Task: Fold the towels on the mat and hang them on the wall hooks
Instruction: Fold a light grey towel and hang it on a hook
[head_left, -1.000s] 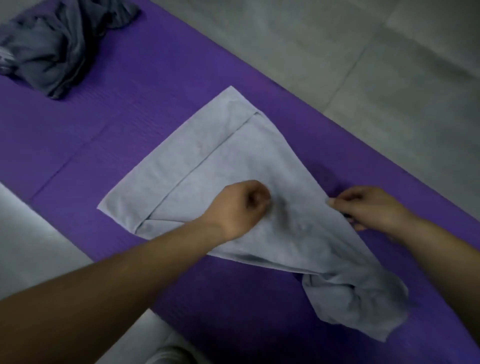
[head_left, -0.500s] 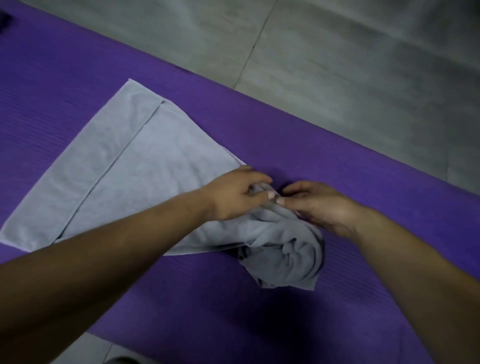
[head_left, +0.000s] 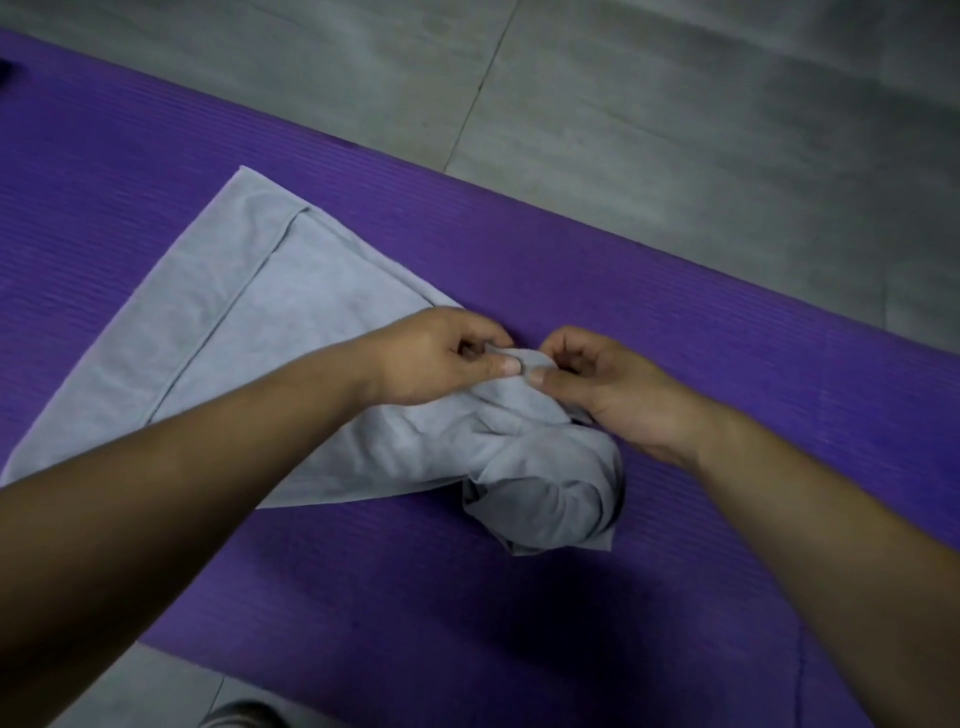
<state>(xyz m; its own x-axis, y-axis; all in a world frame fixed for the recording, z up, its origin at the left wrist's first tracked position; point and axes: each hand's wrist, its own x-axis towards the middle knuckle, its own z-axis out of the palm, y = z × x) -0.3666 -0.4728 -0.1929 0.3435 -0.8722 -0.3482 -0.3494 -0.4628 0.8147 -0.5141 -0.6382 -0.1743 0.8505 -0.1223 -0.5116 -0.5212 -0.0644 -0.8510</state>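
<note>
Grey towel (head_left: 291, 332) half flat, right end bunched, pinched by fingers (head_left: 506, 366)

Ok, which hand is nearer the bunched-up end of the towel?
Right. The right hand lies just past the bunched-up end, on its far side; the left hand pinches the towel farther to the left.

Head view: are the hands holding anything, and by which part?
Left hand and right hand both pinch the grey towel by one edge, side by side, near its bunched end.
</note>
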